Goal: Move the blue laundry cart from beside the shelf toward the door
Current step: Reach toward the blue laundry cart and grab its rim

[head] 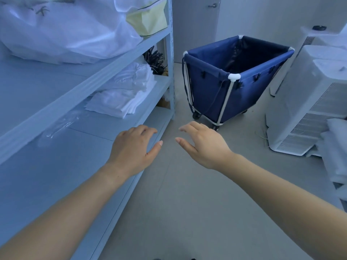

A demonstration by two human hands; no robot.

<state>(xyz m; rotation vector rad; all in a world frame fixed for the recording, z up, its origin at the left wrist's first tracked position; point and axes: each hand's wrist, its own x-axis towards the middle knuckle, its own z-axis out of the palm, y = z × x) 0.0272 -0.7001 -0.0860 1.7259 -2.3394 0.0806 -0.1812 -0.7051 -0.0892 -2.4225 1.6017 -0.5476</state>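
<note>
The blue laundry cart (212, 85) stands on small wheels on the grey floor, just past the far end of the shelf (105, 79) and in front of the door (195, 25). It has a white metal frame and looks empty inside. My left hand (133, 147) and my right hand (202, 145) are stretched forward side by side, palms down, fingers loosely bent, holding nothing. Both hands are well short of the cart and touch nothing.
The shelf on the left holds a large white bag (62, 29), folded white linen (120, 94) and black hangers (155, 60). White appliance units (308, 102) stand along the right side. A strip of floor runs between them toward the cart.
</note>
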